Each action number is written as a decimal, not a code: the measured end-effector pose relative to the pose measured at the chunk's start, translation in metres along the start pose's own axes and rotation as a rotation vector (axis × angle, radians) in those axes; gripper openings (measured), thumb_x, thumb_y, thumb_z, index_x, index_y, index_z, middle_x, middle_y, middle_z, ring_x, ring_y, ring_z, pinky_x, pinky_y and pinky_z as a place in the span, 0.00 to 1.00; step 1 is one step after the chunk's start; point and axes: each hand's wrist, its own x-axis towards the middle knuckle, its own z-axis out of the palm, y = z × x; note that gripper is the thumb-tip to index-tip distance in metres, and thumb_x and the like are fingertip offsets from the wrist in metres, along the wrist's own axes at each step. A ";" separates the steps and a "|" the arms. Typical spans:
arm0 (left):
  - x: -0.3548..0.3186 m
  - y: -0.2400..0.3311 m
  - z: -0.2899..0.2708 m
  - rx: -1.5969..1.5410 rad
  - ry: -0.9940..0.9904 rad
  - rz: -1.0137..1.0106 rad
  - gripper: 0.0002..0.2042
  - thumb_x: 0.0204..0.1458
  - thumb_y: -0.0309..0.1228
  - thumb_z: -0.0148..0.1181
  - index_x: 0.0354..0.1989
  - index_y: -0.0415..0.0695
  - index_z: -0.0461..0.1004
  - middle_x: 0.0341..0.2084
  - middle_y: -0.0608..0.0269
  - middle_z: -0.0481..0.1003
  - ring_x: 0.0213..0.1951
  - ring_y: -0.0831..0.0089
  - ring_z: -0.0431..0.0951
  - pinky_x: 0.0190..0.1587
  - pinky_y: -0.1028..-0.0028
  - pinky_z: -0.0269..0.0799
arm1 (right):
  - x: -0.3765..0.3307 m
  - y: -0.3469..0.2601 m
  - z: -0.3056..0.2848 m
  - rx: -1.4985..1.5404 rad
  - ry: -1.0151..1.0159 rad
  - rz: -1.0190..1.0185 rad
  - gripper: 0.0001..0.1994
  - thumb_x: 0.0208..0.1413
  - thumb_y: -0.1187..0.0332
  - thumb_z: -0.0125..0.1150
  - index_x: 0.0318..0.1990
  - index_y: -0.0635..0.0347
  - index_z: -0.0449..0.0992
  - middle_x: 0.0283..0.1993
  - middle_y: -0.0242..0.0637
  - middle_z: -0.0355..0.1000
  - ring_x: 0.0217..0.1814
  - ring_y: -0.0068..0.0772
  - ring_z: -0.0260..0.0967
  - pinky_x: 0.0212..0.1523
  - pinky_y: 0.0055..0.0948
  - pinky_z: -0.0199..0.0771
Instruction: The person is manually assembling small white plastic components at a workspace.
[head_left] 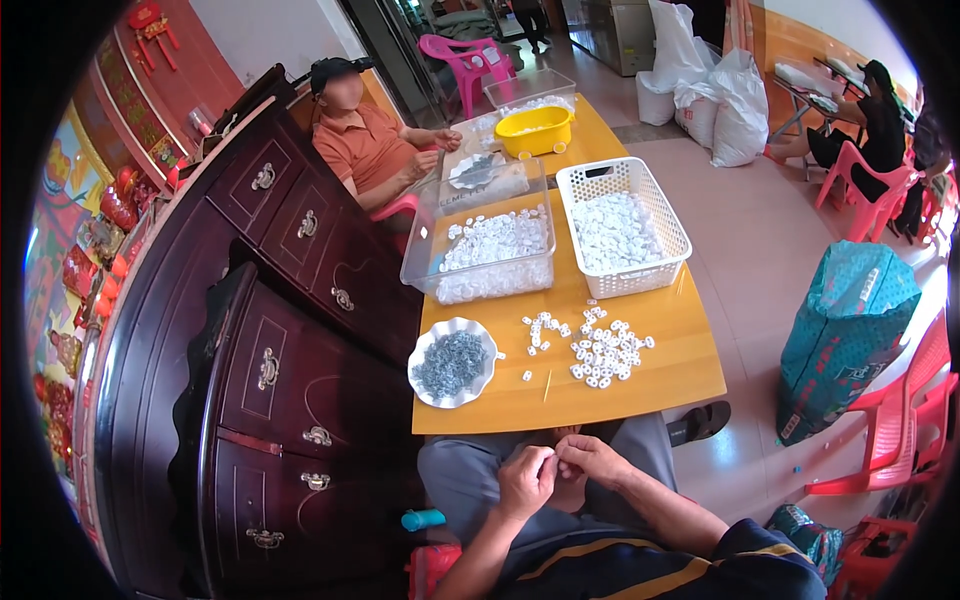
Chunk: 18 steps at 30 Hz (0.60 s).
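Pinches apparently a small whitish piece (554,453) at lower centre of the frame, with left hand (527,482) and right hand (596,463) narrowed fingertip to fingertip. Probably is adjusting it by touch; next calls for steady, fine pinch. Above, shows white pieces (606,353) on desk (682,372).

White basket (640,279): 1 counted
Yellow tub (535,143): 1 counted
Clear boxes (426,270): 2 counted
White dishes (487,350): 2 counted
White pieces (606,354): too many to be counted
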 end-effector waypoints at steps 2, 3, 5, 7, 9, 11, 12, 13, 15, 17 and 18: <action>0.004 0.001 0.000 0.039 -0.008 0.093 0.05 0.55 0.21 0.65 0.37 0.41 0.76 0.29 0.54 0.79 0.31 0.52 0.82 0.32 0.63 0.77 | 0.003 0.005 -0.006 0.101 -0.005 0.051 0.08 0.71 0.65 0.55 0.41 0.59 0.76 0.31 0.27 0.72 0.33 0.19 0.70 0.36 0.21 0.74; 0.006 0.002 0.000 0.036 -0.009 0.095 0.05 0.55 0.21 0.65 0.37 0.41 0.76 0.29 0.54 0.79 0.31 0.52 0.82 0.32 0.63 0.77 | 0.003 0.007 -0.008 0.203 -0.014 0.104 0.08 0.71 0.65 0.55 0.41 0.58 0.76 0.31 0.28 0.72 0.32 0.20 0.70 0.35 0.21 0.74; 0.009 0.003 -0.002 0.064 0.009 0.145 0.06 0.53 0.20 0.65 0.37 0.42 0.76 0.28 0.55 0.78 0.30 0.54 0.82 0.32 0.63 0.77 | 0.003 0.004 -0.006 0.227 -0.005 0.102 0.07 0.70 0.65 0.56 0.41 0.58 0.76 0.31 0.28 0.72 0.32 0.20 0.70 0.34 0.21 0.74; 0.011 0.004 -0.003 0.073 -0.001 0.151 0.06 0.52 0.20 0.65 0.37 0.42 0.76 0.28 0.55 0.78 0.30 0.54 0.82 0.31 0.63 0.77 | 0.003 0.003 -0.005 0.252 0.003 0.099 0.07 0.70 0.65 0.56 0.41 0.57 0.76 0.31 0.28 0.72 0.31 0.21 0.70 0.33 0.21 0.74; 0.011 0.004 -0.003 0.084 -0.010 0.158 0.06 0.52 0.19 0.65 0.37 0.42 0.76 0.28 0.55 0.78 0.30 0.54 0.81 0.31 0.63 0.77 | 0.003 0.005 -0.005 0.276 0.027 0.087 0.07 0.70 0.64 0.58 0.40 0.54 0.76 0.30 0.27 0.74 0.31 0.21 0.71 0.36 0.22 0.74; 0.012 0.004 -0.004 0.071 -0.028 0.149 0.06 0.52 0.19 0.64 0.36 0.42 0.75 0.27 0.54 0.78 0.29 0.54 0.81 0.30 0.63 0.77 | 0.003 0.008 -0.005 0.267 -0.008 0.040 0.07 0.70 0.64 0.58 0.39 0.55 0.76 0.30 0.27 0.73 0.31 0.20 0.70 0.36 0.22 0.74; 0.011 0.003 -0.004 0.071 -0.027 0.148 0.06 0.52 0.19 0.64 0.36 0.42 0.75 0.27 0.54 0.78 0.29 0.54 0.81 0.30 0.63 0.77 | 0.004 0.009 -0.005 0.258 -0.042 -0.007 0.07 0.70 0.64 0.58 0.39 0.55 0.76 0.30 0.26 0.73 0.31 0.20 0.70 0.36 0.21 0.73; 0.011 0.002 -0.004 0.065 -0.035 0.135 0.05 0.53 0.20 0.64 0.36 0.42 0.75 0.27 0.54 0.78 0.29 0.53 0.81 0.30 0.62 0.77 | 0.003 0.007 -0.004 0.257 -0.043 -0.007 0.07 0.70 0.64 0.58 0.39 0.55 0.76 0.30 0.26 0.73 0.31 0.20 0.70 0.36 0.21 0.73; 0.008 0.001 -0.004 0.059 -0.042 0.120 0.05 0.53 0.21 0.64 0.36 0.42 0.75 0.27 0.54 0.78 0.29 0.53 0.81 0.30 0.62 0.77 | 0.001 0.003 -0.002 0.129 -0.024 -0.050 0.08 0.70 0.64 0.58 0.39 0.57 0.76 0.31 0.26 0.73 0.32 0.18 0.70 0.37 0.21 0.73; 0.007 0.001 -0.004 0.042 -0.036 0.066 0.05 0.55 0.22 0.64 0.36 0.43 0.74 0.27 0.53 0.78 0.29 0.52 0.82 0.29 0.61 0.76 | -0.001 0.000 -0.002 0.078 -0.016 -0.060 0.09 0.70 0.63 0.58 0.39 0.57 0.76 0.32 0.26 0.74 0.33 0.18 0.70 0.38 0.21 0.73; 0.006 -0.002 -0.003 0.042 -0.036 0.065 0.05 0.55 0.22 0.64 0.36 0.43 0.74 0.27 0.53 0.78 0.29 0.52 0.82 0.29 0.61 0.76 | -0.001 0.000 -0.002 0.027 -0.007 -0.069 0.09 0.71 0.63 0.58 0.40 0.58 0.77 0.32 0.26 0.74 0.34 0.18 0.71 0.39 0.20 0.74</action>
